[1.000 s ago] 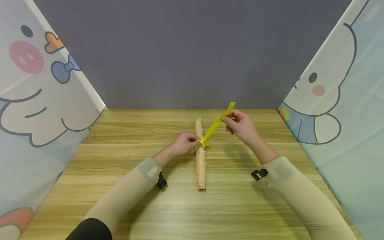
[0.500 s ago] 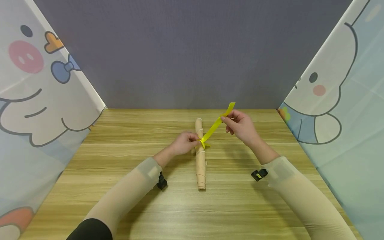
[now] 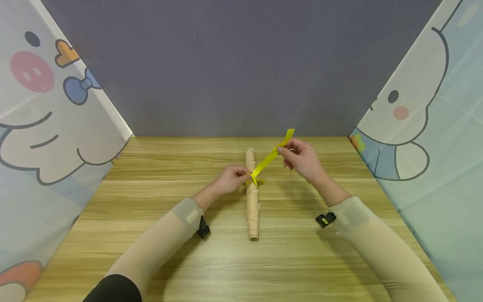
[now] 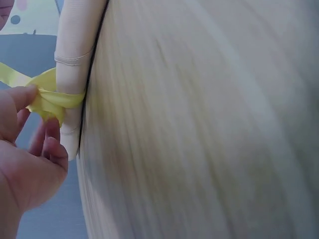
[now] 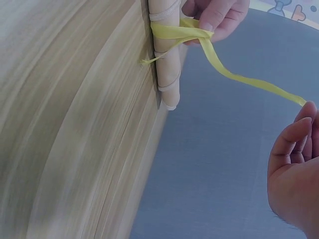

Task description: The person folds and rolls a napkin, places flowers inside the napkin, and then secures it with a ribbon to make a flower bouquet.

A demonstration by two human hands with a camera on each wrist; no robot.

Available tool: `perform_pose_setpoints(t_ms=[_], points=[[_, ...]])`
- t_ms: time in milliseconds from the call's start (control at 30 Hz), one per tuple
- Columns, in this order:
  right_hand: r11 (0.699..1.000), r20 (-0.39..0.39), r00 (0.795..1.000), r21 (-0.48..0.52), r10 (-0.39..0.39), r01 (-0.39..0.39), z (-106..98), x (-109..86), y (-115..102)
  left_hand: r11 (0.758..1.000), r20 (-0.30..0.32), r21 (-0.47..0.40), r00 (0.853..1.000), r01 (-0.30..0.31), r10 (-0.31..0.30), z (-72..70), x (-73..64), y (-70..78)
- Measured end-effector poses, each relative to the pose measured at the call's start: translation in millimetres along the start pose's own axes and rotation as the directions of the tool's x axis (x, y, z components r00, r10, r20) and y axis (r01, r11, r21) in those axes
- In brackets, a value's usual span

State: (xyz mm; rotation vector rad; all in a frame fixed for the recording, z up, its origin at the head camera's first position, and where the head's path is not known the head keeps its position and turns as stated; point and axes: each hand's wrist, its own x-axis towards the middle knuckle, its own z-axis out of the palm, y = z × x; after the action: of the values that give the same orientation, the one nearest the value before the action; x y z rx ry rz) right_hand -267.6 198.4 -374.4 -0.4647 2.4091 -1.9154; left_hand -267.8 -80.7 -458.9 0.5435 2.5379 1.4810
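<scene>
A beige rolled-up sheet [image 3: 253,214] lies lengthwise on the wooden table, pointing away from me. Around its upper half passes a yellow ribbon [image 3: 268,160], crossed and gathered on top. My left hand [image 3: 230,179] pinches the ribbon between thumb and fingers right at this gathered part, as the left wrist view shows close up. To the right and higher, my right hand [image 3: 302,159] pinches the long end, which slants up from the roll with its tip sticking out past the fingers. A short frayed tail [image 5: 145,62] of ribbon shows beside the roll in the right wrist view.
The wood-grain table [image 3: 211,268] ends at a dark grey back panel [image 3: 241,71]. Cartoon-printed sheets stand on the left [image 3: 41,138] and right [image 3: 426,126]. Small black devices hang at both wrists, the left one [image 3: 203,228] close over the table.
The gathered ribbon at my left fingertips has shifted slightly, and its short tail lies a little differently. My right hand, the long ribbon end and the roll stay almost still.
</scene>
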Motion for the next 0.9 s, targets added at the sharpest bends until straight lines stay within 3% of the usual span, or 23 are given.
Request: perform_pose_setpoints(t_ms=[333, 600, 900], points=[[1.0, 0.002, 1.0, -0.006, 0.007, -0.007, -0.6, -0.3, 0.7, 0.996, -0.026, 0.081, 0.999, -0.027, 0.029, -2.1, 0.3, -1.0], [1.0, 0.003, 1.0, -0.014, 0.006, -0.005, -0.5, -0.7, 1.2, 0.997, -0.039, 0.067, 0.999, -0.027, 0.03, 0.3, -0.6, -0.7], [1.0, 0.002, 1.0, 0.002, 0.008, -0.008, 0.8, -0.7, -0.7, 0.977, -0.078, 0.209, 0.995, -0.05, 0.067, 1.0, -0.4, 1.3]])
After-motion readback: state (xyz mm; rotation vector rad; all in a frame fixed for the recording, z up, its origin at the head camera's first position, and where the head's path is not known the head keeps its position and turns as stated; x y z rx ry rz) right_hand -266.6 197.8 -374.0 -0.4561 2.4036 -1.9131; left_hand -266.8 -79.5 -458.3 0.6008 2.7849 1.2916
